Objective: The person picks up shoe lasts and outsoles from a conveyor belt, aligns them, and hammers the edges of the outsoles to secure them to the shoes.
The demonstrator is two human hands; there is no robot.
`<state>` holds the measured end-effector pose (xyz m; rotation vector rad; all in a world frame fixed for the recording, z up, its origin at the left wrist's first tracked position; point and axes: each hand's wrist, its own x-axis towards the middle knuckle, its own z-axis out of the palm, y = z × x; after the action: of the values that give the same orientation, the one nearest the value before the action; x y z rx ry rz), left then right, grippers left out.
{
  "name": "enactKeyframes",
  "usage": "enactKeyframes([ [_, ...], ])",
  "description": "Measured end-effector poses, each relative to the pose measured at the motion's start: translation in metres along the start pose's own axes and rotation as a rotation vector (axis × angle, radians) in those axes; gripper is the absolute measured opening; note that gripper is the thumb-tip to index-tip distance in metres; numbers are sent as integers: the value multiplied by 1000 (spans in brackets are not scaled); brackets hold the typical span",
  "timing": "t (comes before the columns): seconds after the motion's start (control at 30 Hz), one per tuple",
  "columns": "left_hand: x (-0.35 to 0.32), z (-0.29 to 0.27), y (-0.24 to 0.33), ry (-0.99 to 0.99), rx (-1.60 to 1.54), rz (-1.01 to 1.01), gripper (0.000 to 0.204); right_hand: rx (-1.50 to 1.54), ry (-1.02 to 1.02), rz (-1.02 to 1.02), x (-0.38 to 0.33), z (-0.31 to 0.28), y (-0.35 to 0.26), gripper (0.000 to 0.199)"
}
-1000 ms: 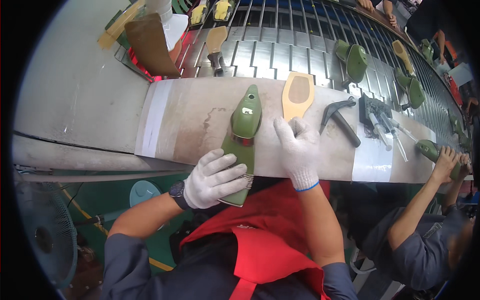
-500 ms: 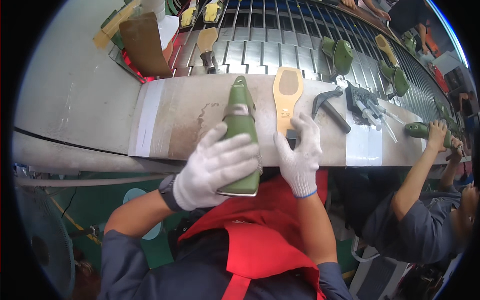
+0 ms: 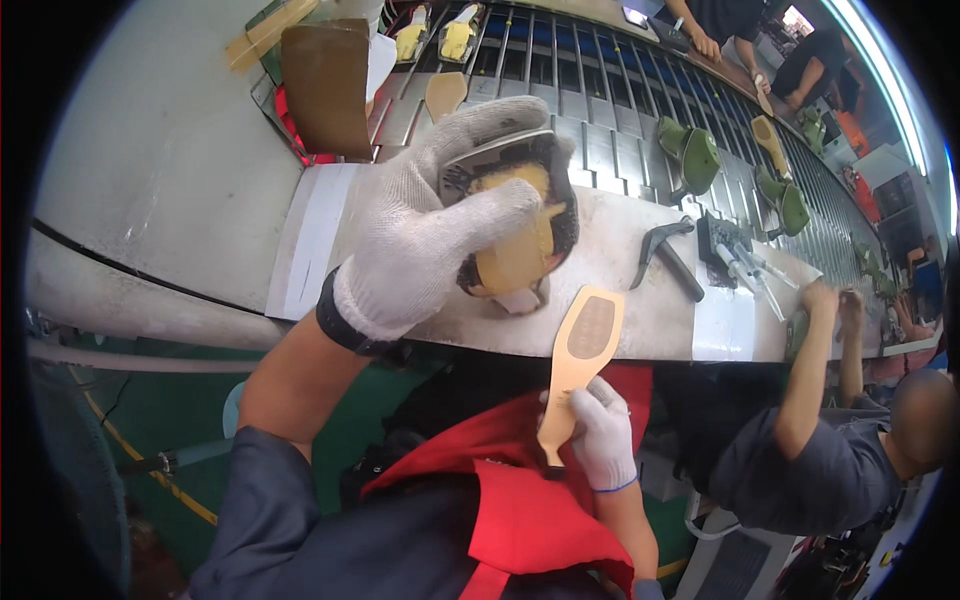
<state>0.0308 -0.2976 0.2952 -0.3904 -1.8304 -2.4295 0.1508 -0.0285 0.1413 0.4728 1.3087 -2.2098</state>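
The gloved left hand clasps a shoe last sole-up above the workbench, while the right hand pinches a thin, probably light and stiffish tan insole board by its heel end.

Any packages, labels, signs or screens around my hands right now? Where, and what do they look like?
Small dark screen-like device: top edge by the conveyor, rectangular, pale lit face; too small to be sure.
Brown flat board or packet: upper left, beside the conveyor, plain brown.
No labels or signs are legible as such.
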Motion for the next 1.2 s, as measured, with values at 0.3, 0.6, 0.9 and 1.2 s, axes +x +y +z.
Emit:
enactKeyframes([
  [0.3, -8, 12, 4, -174, -3, -76, 59, -350, -348, -431, -37, 76, -60, 38],
  [0.6, -13, 9, -2, -219, -256, -171, 93, -547, -267, -492, -14, 108, -81, 46],
  [0.9, -14, 6, 11, -305, 43, -66, 88, -412, -204, -567, -12, 117, -75, 25],
  [1.2, -17, 3, 0, -328, -25, -8, 85, -466, -175, -608, -14, 119, -74, 25],
])
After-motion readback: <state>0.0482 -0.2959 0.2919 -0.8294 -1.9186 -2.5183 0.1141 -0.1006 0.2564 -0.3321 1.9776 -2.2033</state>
